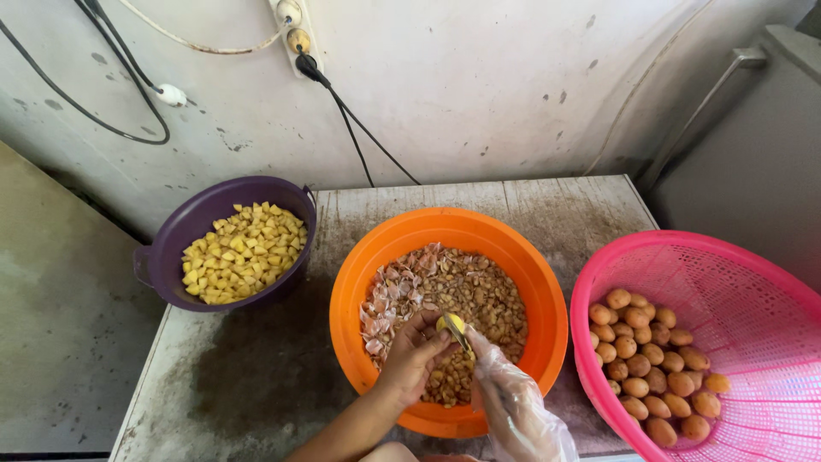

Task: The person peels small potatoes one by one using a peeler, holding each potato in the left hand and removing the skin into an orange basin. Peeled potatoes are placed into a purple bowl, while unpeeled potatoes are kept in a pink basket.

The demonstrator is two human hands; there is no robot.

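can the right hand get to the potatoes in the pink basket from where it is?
Probably yes: the right hand, gloved and busy with a peeler, sits beside the pink basket, whose open side faces it; nothing lies between it and the potatoes.

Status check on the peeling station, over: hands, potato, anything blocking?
Left hand grips small yellow potato over orange bowl of peelings. Gloved right hand holds peeler against it. Nothing blocking.

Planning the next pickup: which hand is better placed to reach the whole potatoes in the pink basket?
Probably the right hand: the pink basket of whole potatoes lies on its side, though it seems to hold a peeler. The left hand holds the half-peeled potato over the orange bowl.
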